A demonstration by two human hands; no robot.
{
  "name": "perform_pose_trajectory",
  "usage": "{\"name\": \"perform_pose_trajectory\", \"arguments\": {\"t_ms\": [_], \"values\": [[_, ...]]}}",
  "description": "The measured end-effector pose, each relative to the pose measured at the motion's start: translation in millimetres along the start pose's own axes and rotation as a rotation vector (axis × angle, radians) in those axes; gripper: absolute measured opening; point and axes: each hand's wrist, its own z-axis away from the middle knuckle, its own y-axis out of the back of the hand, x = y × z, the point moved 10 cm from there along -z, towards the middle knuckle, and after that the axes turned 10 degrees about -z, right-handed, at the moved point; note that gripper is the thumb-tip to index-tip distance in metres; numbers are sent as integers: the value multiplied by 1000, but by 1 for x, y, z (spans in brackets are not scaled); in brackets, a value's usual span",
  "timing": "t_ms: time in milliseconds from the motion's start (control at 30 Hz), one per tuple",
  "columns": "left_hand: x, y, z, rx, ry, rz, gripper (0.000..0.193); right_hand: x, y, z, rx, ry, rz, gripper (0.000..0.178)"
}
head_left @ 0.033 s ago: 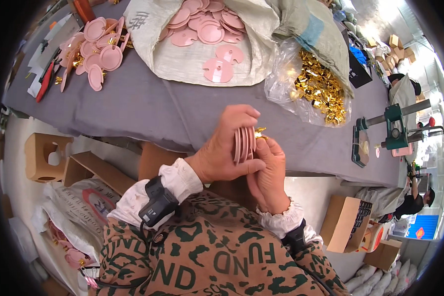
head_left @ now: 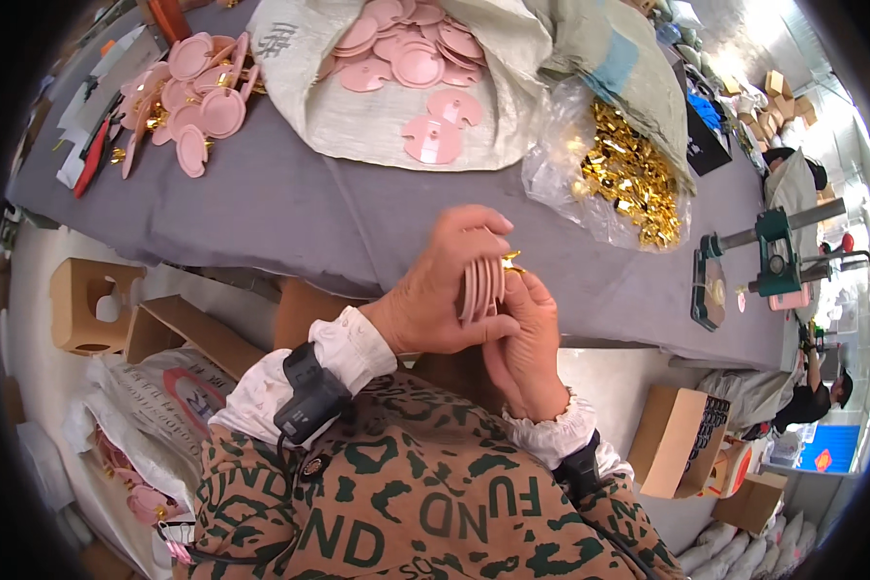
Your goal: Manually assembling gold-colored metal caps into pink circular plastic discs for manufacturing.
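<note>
My left hand [head_left: 442,285] is wrapped round a stack of several pink plastic discs [head_left: 478,288], held on edge above my lap by the table. Beside it, my right hand [head_left: 530,333] pinches a small shiny gold metal piece [head_left: 511,262] between thumb and fingers, against the right face of the stack. Whether the gold piece is fixed to the outer disc is hidden by the fingers. Ahead lies an open white woven sack [head_left: 333,135] with loose pink discs [head_left: 418,66] in its mouth. To its right, a clear plastic bag [head_left: 551,184] holds many gold pieces [head_left: 638,179].
A pile of pink discs with gold pieces [head_left: 203,101] lies at the table's far left, near red-handled pliers [head_left: 92,159]. A green clamp-like metal device [head_left: 775,251] stands at the right edge. Cardboard boxes [head_left: 675,440] sit below. People are farther back on the right.
Both hands keep their hold, with only a slight shift of the disc stack. The whole view has moved a little.
</note>
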Motion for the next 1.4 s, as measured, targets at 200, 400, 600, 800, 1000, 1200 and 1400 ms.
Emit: {"name": "perform_pose_trajectory", "arguments": {"t_ms": [200, 400, 600, 800, 1000, 1200, 1400], "values": [[-21, 28, 0, -104, 53, -173, 73, 7, -7, -7, 58, -24, 201, 24], [-87, 219, -74, 329, 405, -1007, 58, -48, 14, -6, 127, 197, 450, 37], [-156, 471, -66, 668, 562, -909, 36, -90, 24, -29, 72, 267, 558, 26], [-140, 225, -28, 480, 506, 562, 22, -198, 38, -72, 185, 743, 1394, 19], [-84, 11, 23, 409, 903, 1128, 40, -170, 11, -102, -60, 837, 1942, 21], [-67, -54, 25, 294, 1057, 1406, 44, -198, 41, -87, 128, 817, 1498, 14], [-68, -89, 18, 263, 1130, 1540, 48, -144, 67, -57, 195, 153, 408, 18]]}}
